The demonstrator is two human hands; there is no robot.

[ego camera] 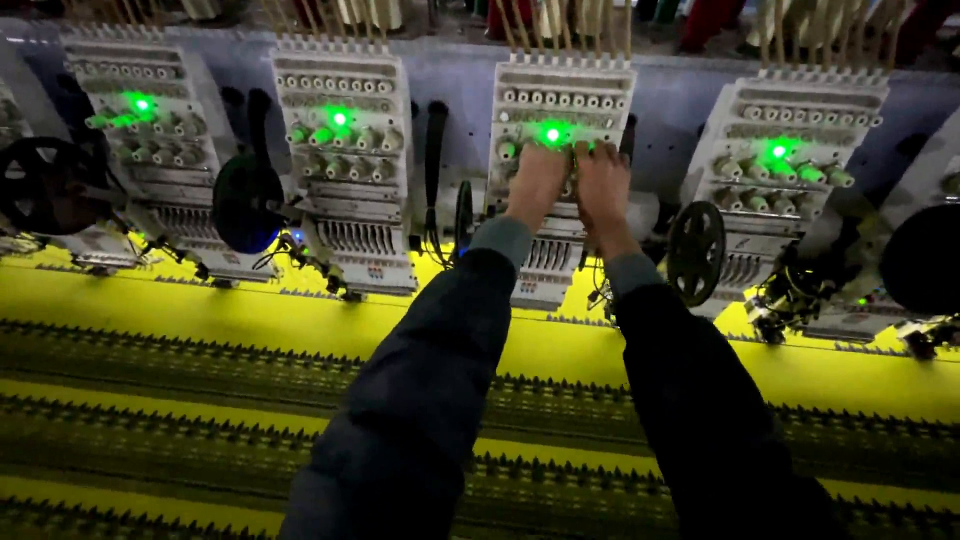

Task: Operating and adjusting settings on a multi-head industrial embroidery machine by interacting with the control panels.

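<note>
While arms stretch forward, left hand [536, 183] and right hand [601, 180] touch embroidery head [560, 100].

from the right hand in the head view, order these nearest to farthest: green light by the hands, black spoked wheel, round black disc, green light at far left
1. Green light by the hands, just left of the right hand.
2. Black spoked wheel, lower right of it.
3. Round black disc, well off to the left.
4. Green light at far left, on the leftmost lit machine head.

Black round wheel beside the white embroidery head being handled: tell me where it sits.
In the head view, the black round wheel hangs right of centre, just right of the right hand, between the handled white embroidery head and the next head.
</note>
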